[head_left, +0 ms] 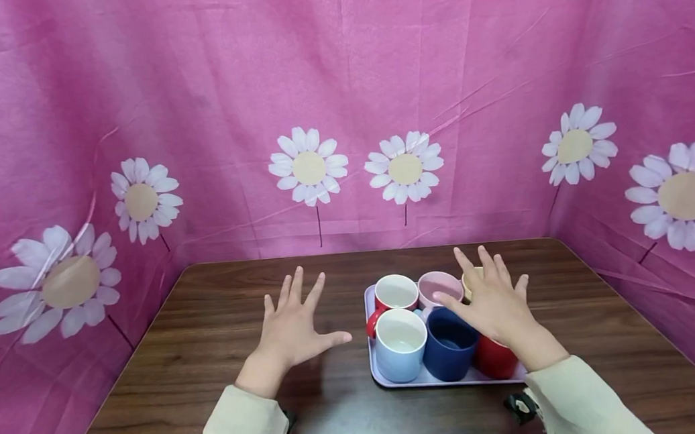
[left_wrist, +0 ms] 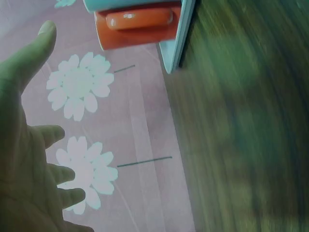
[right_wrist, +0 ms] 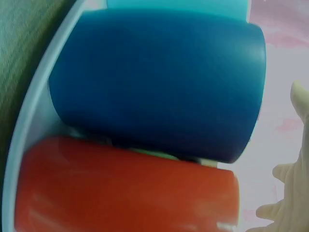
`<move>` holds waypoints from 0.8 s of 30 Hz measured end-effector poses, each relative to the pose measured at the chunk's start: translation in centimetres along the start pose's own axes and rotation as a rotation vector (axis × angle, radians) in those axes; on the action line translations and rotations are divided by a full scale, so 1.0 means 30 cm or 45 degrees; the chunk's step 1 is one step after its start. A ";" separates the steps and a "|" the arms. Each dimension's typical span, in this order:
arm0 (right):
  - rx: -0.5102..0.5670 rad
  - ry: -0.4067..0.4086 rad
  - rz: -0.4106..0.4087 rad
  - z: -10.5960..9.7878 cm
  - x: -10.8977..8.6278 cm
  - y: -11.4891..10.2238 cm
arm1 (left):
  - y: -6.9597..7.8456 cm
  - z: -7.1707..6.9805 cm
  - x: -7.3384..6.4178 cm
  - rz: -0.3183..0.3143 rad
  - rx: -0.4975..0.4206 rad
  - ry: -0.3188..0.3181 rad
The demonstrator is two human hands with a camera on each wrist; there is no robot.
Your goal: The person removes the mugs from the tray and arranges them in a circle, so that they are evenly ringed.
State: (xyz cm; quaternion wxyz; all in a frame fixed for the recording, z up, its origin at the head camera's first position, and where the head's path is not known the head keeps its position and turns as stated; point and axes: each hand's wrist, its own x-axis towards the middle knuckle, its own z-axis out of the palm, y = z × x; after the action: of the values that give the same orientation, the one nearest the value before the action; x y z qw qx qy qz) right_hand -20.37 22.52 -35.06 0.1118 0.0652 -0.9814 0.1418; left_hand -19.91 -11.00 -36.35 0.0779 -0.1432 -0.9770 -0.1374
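Observation:
A lavender tray [head_left: 375, 366] on the table holds several mugs. Along its near side stand a light blue mug [head_left: 401, 358], a navy mug [head_left: 450, 351] and a red mug [head_left: 495, 358]. Behind them are a red mug with a white inside [head_left: 396, 291], a pink mug [head_left: 440, 284] and a pale yellow mug [head_left: 466, 291], mostly covered by my hand in the head view. My right hand [head_left: 495, 301] spreads its fingers above the tray's right part. Left of the tray, my left hand [head_left: 292, 332] is held over the table, fingers spread, holding nothing.
The brown wooden table [head_left: 222, 333] reaches back to a pink cloth [head_left: 225, 118] printed with white daisies, which hangs behind and on both sides. The tray's raised rim [right_wrist: 29, 96] curves round the mugs in the right wrist view.

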 end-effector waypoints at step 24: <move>0.106 0.004 0.139 -0.060 0.022 0.147 | 0.125 0.098 -0.003 0.191 -0.396 0.142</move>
State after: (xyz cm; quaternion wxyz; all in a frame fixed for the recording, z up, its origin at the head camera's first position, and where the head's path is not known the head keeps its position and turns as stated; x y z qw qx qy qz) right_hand -21.35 27.19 -34.38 0.1028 0.0159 -0.9765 0.1886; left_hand -19.04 -6.72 -38.23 0.1190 -0.2181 -0.9247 -0.2885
